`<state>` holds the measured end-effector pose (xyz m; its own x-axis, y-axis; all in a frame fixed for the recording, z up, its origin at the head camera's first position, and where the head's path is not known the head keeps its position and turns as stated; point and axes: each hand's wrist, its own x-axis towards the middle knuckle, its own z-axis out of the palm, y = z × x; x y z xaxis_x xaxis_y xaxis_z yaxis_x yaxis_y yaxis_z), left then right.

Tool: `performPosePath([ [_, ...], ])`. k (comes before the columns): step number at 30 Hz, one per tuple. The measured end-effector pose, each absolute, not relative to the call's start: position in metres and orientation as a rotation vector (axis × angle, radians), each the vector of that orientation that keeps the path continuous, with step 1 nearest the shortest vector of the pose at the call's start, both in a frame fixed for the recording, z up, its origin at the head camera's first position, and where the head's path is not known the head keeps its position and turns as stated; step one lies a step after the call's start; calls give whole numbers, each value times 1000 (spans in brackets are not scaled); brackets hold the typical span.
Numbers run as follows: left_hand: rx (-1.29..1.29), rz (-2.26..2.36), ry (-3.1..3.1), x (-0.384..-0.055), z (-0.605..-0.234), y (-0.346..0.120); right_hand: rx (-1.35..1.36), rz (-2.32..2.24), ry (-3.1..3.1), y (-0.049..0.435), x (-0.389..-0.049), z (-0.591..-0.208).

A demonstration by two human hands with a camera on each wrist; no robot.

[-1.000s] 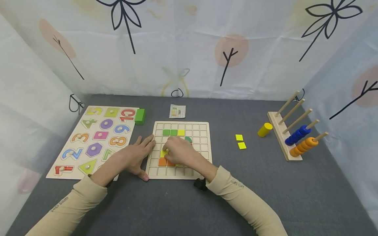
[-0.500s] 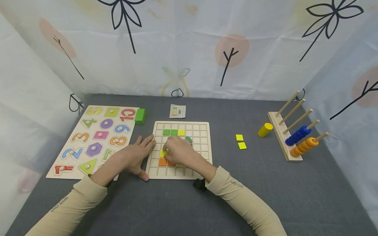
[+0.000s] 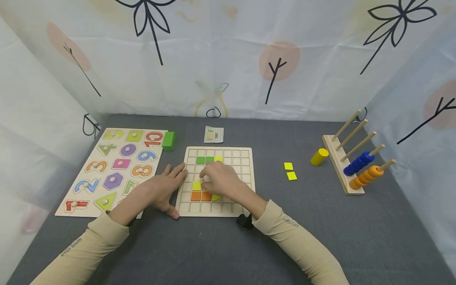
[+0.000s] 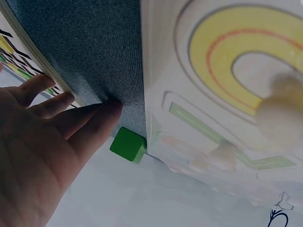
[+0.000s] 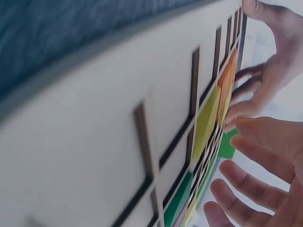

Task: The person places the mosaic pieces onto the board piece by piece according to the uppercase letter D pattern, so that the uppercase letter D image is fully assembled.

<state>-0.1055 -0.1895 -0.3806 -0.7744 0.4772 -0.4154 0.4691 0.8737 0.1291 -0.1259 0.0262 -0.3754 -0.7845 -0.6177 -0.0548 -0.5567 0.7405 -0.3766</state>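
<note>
A wooden grid board (image 3: pixel 246 155) lies at the middle of the table. My left hand (image 3: pixel 162 190) rests along its left edge, fingers straight and spread, holding nothing. Over the board's centre is my right hand (image 3: pixel 224 181); in the right wrist view its loosely bent fingers (image 5: pixel 241 177) are apart with nothing between them. Beside its fingertips sit a yellow square tile (image 3: pixel 196 186) and orange tiles (image 3: pixel 196 196). A yellow rounded tile (image 3: pixel 215 197) peeks out below the hand. Green tiles (image 3: pixel 200 160) fill part of an upper row. A dark green tile (image 5: pixel 177 201) shows in the right wrist view.
A number-and-shape puzzle board (image 3: pixel 90 156) lies left, with a green block (image 3: pixel 169 141) at its corner. A pattern card (image 3: pixel 213 134) lies behind the grid. To the right are two loose yellow tiles (image 3: pixel 291 175), a yellow cylinder (image 3: pixel 319 156) and a peg stand with rings (image 3: pixel 343 166).
My right hand has shifted slightly to the right and away from the yellow and orange tiles, uncovering more of the orange and yellow rounded ones. The left hand stays in place.
</note>
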Motion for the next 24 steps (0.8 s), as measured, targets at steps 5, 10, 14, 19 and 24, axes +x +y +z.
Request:
performPosePath([
  [5, 690, 18, 2603, -105, -381, -189, -859, -526, 2790, 40, -132, -373],
  [10, 690, 10, 2605, -104, -380, -189, -818, -558, 2816, 60, -138, -370],
  [14, 692, 2, 2601, -105, -380, -189, -750, -554, 2851, 77, -143, -370],
  [19, 692, -6, 2597, -105, -380, -189, -628, -533, 2880, 101, -149, -371],
  [24, 681, -8, 2598, -105, -381, -189, -568, -514, 2910, 128, -153, -374],
])
